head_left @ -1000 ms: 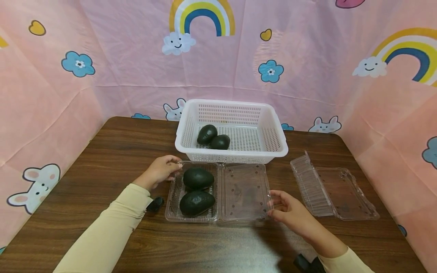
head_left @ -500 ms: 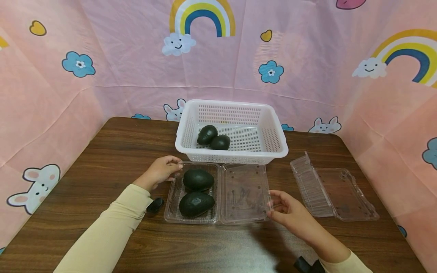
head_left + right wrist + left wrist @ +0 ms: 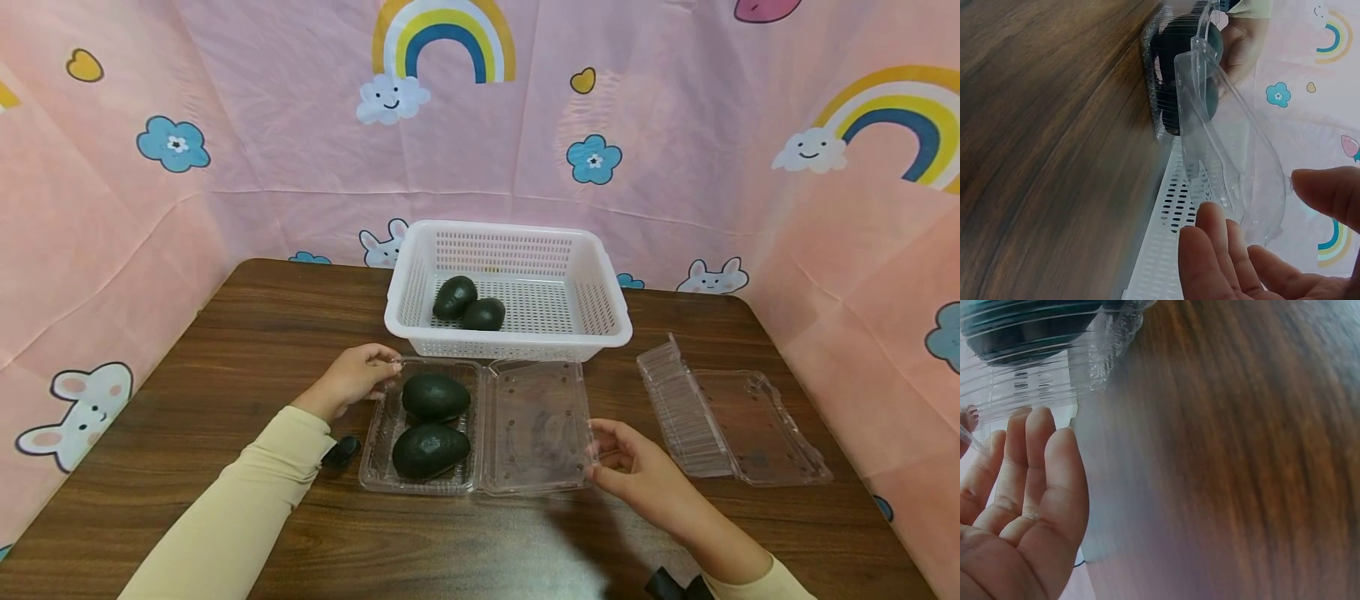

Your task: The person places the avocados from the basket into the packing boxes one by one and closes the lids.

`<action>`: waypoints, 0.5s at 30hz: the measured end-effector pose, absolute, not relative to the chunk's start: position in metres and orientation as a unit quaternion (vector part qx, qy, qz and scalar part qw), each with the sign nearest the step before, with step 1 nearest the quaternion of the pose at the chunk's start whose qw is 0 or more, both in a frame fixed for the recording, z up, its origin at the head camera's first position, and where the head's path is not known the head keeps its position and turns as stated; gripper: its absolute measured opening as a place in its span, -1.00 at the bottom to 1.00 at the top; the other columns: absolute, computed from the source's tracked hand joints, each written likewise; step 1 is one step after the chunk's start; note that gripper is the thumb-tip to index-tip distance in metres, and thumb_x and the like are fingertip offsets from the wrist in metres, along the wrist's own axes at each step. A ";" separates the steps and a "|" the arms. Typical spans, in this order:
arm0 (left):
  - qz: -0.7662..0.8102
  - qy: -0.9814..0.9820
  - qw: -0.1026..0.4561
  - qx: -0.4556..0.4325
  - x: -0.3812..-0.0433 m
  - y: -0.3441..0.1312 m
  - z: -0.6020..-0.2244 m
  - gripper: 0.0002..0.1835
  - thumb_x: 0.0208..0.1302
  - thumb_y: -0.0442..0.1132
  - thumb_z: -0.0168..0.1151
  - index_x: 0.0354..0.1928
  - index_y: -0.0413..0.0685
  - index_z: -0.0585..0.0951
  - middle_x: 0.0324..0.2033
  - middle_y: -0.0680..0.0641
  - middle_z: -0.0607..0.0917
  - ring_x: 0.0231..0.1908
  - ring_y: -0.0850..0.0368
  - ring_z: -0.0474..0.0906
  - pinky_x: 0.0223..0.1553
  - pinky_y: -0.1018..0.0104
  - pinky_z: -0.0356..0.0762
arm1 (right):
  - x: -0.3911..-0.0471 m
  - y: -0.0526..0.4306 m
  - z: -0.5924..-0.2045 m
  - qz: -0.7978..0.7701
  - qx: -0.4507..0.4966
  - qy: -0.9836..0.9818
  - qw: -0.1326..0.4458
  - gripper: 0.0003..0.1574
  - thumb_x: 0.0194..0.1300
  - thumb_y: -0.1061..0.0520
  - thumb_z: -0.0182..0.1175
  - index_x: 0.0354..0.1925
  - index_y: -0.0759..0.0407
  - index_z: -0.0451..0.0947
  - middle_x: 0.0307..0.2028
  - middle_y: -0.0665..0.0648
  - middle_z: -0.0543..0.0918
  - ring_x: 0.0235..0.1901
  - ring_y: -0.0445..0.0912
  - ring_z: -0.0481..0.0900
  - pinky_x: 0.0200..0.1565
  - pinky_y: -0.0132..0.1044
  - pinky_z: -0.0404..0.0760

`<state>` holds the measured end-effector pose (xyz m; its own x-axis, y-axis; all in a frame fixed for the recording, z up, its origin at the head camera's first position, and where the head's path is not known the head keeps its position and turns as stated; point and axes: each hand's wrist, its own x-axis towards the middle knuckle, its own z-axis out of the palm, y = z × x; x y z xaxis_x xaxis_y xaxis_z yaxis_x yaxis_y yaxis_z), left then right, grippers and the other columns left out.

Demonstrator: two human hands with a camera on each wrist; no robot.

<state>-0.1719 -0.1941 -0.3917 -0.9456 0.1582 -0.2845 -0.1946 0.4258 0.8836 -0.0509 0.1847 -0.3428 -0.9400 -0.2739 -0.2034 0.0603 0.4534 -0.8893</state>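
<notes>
An unfolded clear plastic clamshell box (image 3: 378, 454) lies before me, with two dark green avocados (image 3: 437, 397) in its left half. My left hand (image 3: 348, 382) pinches the far left corner of the box's rim; in the left wrist view the other fingers (image 3: 1063, 469) lie below the ribbed wall. On the right, my right hand (image 3: 637, 467) holds the outer edge of the clear lid (image 3: 536, 425). The right wrist view shows the thumb at the lid's edge and the fingers under it. A shadow falls on the table under the lid.
A white perforated basket (image 3: 517, 342) with two more avocados (image 3: 455, 297) stands behind the box. To the right lies a second open clear clamshell (image 3: 757, 425), with a ribbed half. A patterned pink cloth (image 3: 495, 158) borders the wooden table (image 3: 247, 358).
The near edge of the clamshell and the front avocado have shifted slightly toward me. Both hands keep the same hold.
</notes>
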 end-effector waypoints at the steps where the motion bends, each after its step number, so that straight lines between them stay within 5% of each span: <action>1: 0.535 0.828 0.165 -0.011 -0.172 -0.194 -0.392 -0.62 0.46 -0.24 0.05 0.18 -0.33 0.44 -0.03 -0.26 0.63 -0.18 0.08 0.56 -0.19 0.23 0.62 | -0.051 0.184 -0.342 -0.520 -0.064 0.837 0.160 -0.24 0.23 0.22 0.26 0.32 0.38 0.23 -0.04 0.25 0.53 -0.12 -0.01 0.57 -0.19 -0.25 0.58; 15: 0.535 0.828 0.169 -0.015 -0.169 -0.194 -0.390 -0.61 0.46 -0.22 0.05 0.20 -0.32 0.42 -0.02 -0.26 0.61 -0.15 0.05 0.56 -0.18 0.22 0.62 | -0.049 0.177 -0.332 -0.530 -0.122 0.827 0.140 -0.26 0.30 0.20 0.24 0.34 0.38 0.20 0.07 0.30 0.49 -0.04 0.02 0.53 -0.15 -0.30 0.60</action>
<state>-0.1685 -0.1940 -0.3904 -0.9424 0.1566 -0.2956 -0.2050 0.4277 0.8803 -0.0489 0.1773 -0.3319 -0.9310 -0.3503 -0.1026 -0.0530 0.4077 -0.9116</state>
